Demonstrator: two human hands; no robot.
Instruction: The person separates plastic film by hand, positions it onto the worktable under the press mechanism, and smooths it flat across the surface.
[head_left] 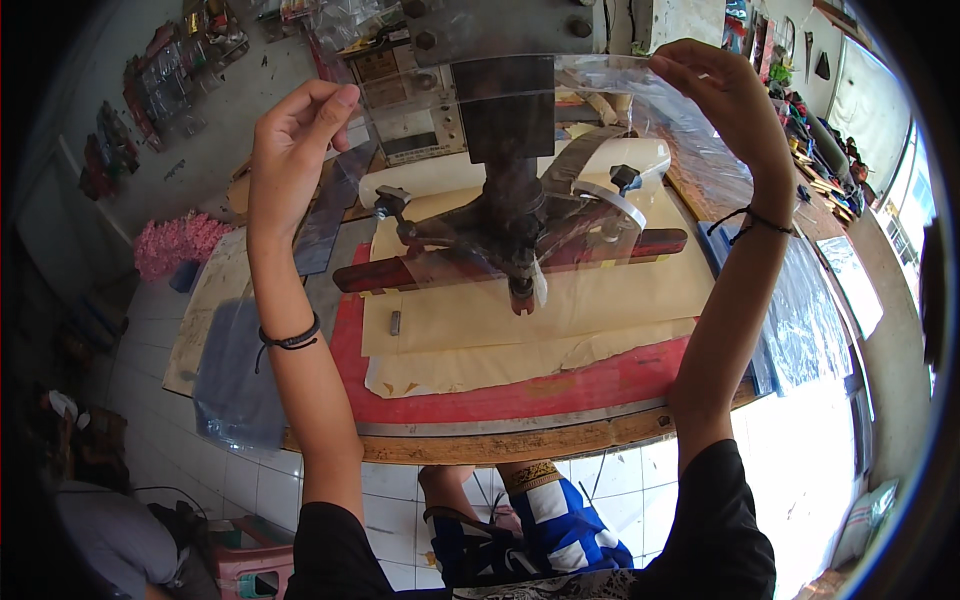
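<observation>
A: What have the hands got?

B: A clear plastic sheet (560,170), held up in the air between them. The left hand (295,150) pinches its upper left corner with fingers closed on the film; the right hand (725,95) pinches the upper right edge the same way, thumb against fingertips.

A: Which way does it run?

B: Its long axis goes left to right, stretched from one hand to the other, and it hangs down in front of the dark press machine (510,150) at the far side of the workbench (520,440).

A: Which hand is closer to the machine?

B: Neither by much (the column sits about midway between them). Below lie tan paper sheets (560,310) on a red mat (560,390), and more clear film (815,310) rests at the right.
</observation>
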